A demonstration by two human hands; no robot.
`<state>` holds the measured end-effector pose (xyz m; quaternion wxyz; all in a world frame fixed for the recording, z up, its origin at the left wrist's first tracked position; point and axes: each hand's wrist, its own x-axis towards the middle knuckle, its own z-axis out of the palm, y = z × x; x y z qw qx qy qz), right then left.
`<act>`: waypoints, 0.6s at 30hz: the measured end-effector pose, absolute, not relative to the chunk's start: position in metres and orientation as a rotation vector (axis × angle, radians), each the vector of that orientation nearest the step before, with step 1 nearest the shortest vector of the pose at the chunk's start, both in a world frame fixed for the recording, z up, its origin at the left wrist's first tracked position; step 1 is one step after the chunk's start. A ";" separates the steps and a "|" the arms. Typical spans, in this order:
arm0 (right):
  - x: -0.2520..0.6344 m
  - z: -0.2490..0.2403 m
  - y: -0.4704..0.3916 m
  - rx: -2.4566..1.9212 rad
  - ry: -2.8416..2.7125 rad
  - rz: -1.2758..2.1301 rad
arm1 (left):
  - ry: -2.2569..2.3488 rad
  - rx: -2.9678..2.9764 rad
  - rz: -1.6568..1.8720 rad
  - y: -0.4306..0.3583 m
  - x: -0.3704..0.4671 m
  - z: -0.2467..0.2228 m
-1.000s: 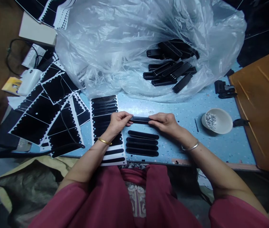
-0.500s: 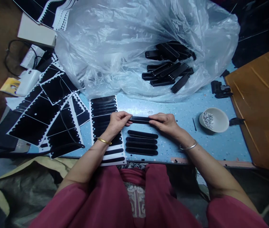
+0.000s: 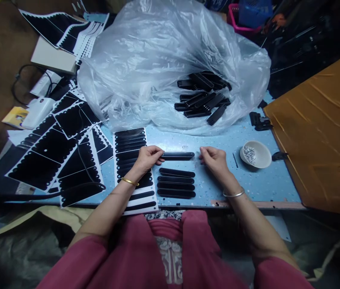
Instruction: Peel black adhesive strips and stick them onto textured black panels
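My left hand [image 3: 150, 155] pinches the left end of a long black plastic bar [image 3: 178, 155] with rounded ends, lying across the blue tabletop. My right hand [image 3: 213, 158] is just past the bar's other end, apart from it. Its fingers are curled in with thumb and forefinger close together; anything between them is too small to make out. Nearer my body, several similar black bars [image 3: 176, 180] lie side by side in a stack of rows. A white sheet of black strip stickers [image 3: 141, 206] lies partly under my left wrist.
A big clear plastic bag [image 3: 146, 60] spreads over the back, with black toothed parts [image 3: 203, 98] at its mouth. A white bowl [image 3: 262, 154] of small metal pieces and a thin dark rod [image 3: 235, 159] are at right. More sticker sheets [image 3: 40, 156] and a cable lie left; a brown box [image 3: 323, 132] stands right.
My right hand has let go of the bar's right end and moved off to the right. My left hand keeps its hold. The camera view has shifted slightly.
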<state>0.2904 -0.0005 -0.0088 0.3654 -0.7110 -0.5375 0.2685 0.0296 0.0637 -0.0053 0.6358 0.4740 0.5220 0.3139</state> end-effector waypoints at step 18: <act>0.264 -0.028 0.000 -1.896 -1.866 0.462 | 1.379 2.176 0.321 0.063 0.042 0.003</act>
